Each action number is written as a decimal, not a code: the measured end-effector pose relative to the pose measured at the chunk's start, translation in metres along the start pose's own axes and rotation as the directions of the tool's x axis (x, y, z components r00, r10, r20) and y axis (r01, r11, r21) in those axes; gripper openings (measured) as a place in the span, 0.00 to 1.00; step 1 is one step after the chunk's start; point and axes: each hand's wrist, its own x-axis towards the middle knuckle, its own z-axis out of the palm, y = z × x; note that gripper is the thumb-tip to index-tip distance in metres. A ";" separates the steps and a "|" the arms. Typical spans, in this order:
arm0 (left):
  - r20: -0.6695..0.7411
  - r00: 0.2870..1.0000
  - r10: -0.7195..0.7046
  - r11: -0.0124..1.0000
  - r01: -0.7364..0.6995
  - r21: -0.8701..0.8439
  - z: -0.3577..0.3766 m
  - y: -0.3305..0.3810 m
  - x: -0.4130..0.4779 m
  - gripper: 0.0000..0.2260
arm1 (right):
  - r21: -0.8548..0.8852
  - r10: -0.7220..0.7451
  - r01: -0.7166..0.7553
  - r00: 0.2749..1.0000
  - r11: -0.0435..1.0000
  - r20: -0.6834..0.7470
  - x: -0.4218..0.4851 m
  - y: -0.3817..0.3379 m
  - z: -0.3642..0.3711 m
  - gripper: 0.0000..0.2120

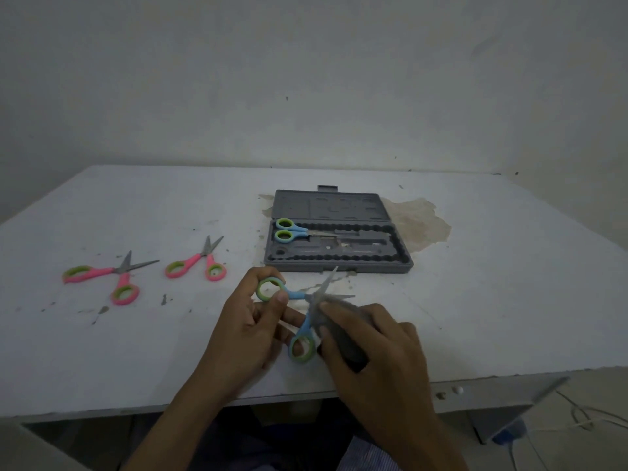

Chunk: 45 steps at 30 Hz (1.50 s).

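Blue scissors [296, 295] are held splayed open over the near worktop [136, 351], in front of the grey case [339, 265]. Left hand [251, 321] pinches the upper ring. Right hand [377, 341] curls round a grey wad [341, 331] (cloth or sponge, too blurred to tell) pressed at the pivot. Best to keep the blades spread and wipe from pivot toward tips along the flats, fingers off the edges.

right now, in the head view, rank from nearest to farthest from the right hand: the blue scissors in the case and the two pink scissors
1. Cased blue scissors, in the grey case, ahead of the right hand gripping a grey object.
2. Nearer pink scissors, left of the case.
3. Far pink scissors, farthest left on the table.
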 end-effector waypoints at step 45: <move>0.245 0.931 0.272 0.709 -0.366 0.603 -0.027 0.021 -0.010 0.07 | -0.229 -0.210 0.347 0.859 0.909 0.467 0.077 0.040 -0.073 0.21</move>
